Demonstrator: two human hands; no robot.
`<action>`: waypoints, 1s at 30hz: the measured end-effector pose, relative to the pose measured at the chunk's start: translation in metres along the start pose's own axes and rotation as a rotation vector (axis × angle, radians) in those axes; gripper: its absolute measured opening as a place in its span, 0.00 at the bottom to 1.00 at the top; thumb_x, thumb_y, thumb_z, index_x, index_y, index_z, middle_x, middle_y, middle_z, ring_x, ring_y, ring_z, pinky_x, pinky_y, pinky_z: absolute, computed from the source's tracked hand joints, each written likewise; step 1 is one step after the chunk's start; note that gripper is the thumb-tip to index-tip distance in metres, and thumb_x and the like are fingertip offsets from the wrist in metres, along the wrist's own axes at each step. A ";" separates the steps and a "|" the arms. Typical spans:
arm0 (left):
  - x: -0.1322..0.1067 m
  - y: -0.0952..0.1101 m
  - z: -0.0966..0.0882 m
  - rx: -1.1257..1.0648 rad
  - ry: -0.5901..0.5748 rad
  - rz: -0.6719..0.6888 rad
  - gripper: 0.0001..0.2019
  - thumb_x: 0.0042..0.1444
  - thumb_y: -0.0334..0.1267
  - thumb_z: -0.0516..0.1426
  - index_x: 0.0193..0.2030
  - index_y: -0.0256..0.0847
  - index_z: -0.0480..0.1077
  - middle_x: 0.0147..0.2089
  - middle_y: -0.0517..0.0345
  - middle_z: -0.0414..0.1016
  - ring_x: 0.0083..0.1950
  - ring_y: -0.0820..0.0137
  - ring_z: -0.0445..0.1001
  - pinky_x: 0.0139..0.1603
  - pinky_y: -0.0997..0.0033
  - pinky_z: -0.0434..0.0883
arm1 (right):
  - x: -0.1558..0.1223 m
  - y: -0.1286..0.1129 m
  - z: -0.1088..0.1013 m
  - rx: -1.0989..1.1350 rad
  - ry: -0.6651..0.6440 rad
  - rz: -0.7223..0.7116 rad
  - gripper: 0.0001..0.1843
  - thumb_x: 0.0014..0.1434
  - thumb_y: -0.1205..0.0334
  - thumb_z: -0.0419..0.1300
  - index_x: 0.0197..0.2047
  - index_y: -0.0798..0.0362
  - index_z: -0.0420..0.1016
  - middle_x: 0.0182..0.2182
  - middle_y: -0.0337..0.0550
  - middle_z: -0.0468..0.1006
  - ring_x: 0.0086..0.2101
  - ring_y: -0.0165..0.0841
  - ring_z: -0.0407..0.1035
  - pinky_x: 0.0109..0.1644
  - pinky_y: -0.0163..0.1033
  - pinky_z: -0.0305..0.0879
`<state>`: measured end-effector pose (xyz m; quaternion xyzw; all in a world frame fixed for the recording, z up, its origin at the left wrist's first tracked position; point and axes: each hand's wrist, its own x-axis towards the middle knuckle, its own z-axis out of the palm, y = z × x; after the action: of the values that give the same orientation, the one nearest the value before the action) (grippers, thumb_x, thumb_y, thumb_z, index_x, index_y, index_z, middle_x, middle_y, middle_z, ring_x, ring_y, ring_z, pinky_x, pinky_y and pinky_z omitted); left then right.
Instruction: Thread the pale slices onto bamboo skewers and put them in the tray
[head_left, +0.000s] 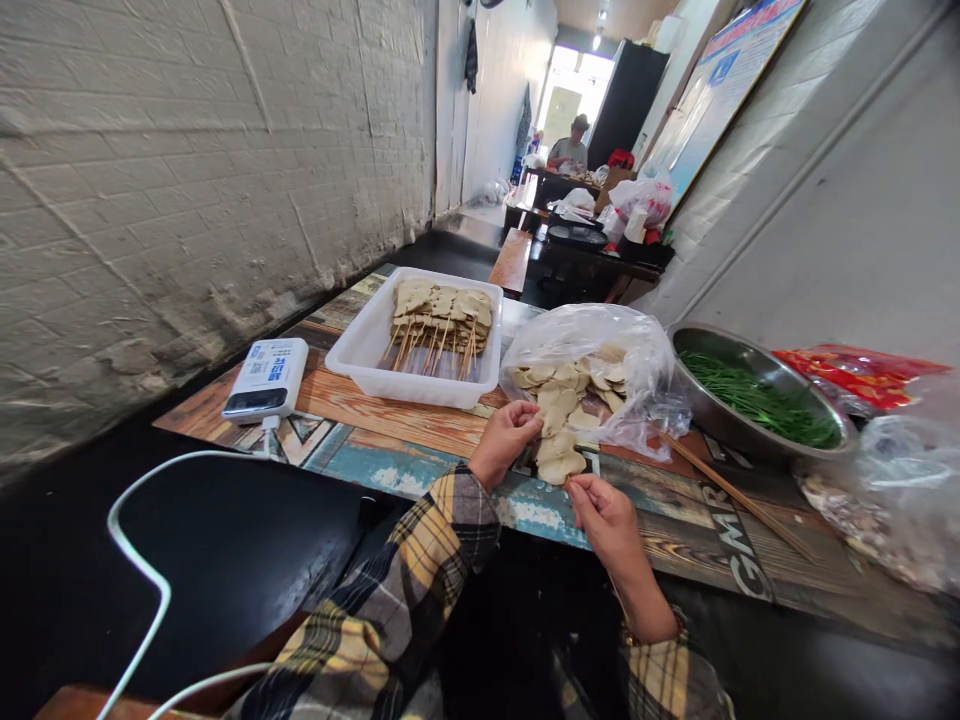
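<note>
My left hand point(504, 440) is closed in a pinch on the top of a short stack of pale flat slices on a skewer point(559, 455). My right hand point(606, 515) pinches the skewer's lower end just below the slices. Both hands hover over the front edge of the patterned table point(420, 430). Right behind them an open clear plastic bag point(600, 345) holds several more loose slices. A white tray point(360, 350) to the left holds several finished skewers point(442, 320) laid side by side.
A metal bowl point(716, 420) of green stalks stands at right, with loose bamboo skewers point(735, 495) before it and red and clear bags beyond. A power bank point(268, 378) with a white cable lies at left. A person sits at a far table point(570, 150).
</note>
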<state>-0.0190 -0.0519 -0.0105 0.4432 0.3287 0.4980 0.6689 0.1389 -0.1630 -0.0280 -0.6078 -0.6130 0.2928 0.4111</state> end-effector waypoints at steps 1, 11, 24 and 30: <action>0.000 0.000 0.000 0.001 -0.002 0.001 0.17 0.42 0.44 0.66 0.35 0.34 0.70 0.22 0.66 0.65 0.23 0.80 0.60 0.26 0.79 0.58 | 0.000 0.000 0.000 0.007 0.006 0.001 0.18 0.63 0.50 0.53 0.33 0.55 0.74 0.14 0.32 0.64 0.18 0.27 0.60 0.24 0.32 0.55; -0.003 0.002 0.000 -0.155 -0.078 -0.147 0.20 0.41 0.47 0.68 0.36 0.35 0.72 0.31 0.58 0.72 0.30 0.76 0.69 0.31 0.76 0.67 | 0.001 0.009 0.001 0.143 0.035 0.039 0.20 0.62 0.46 0.54 0.34 0.55 0.73 0.14 0.31 0.63 0.17 0.26 0.57 0.22 0.32 0.53; -0.004 0.003 0.002 -0.133 -0.092 -0.138 0.16 0.40 0.42 0.68 0.27 0.37 0.67 0.22 0.66 0.64 0.21 0.81 0.61 0.22 0.80 0.58 | -0.001 0.004 -0.001 0.119 0.032 0.014 0.19 0.62 0.48 0.54 0.33 0.55 0.74 0.14 0.32 0.63 0.17 0.27 0.58 0.23 0.32 0.54; -0.001 0.007 -0.001 -0.282 -0.093 -0.183 0.17 0.42 0.45 0.68 0.33 0.36 0.73 0.29 0.59 0.72 0.28 0.76 0.69 0.31 0.76 0.67 | 0.000 0.003 0.001 0.135 0.035 -0.002 0.18 0.63 0.50 0.53 0.33 0.55 0.74 0.15 0.32 0.63 0.17 0.27 0.59 0.23 0.32 0.55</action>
<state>-0.0222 -0.0515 -0.0045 0.3356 0.2632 0.4554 0.7815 0.1397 -0.1623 -0.0311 -0.5832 -0.5850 0.3225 0.4623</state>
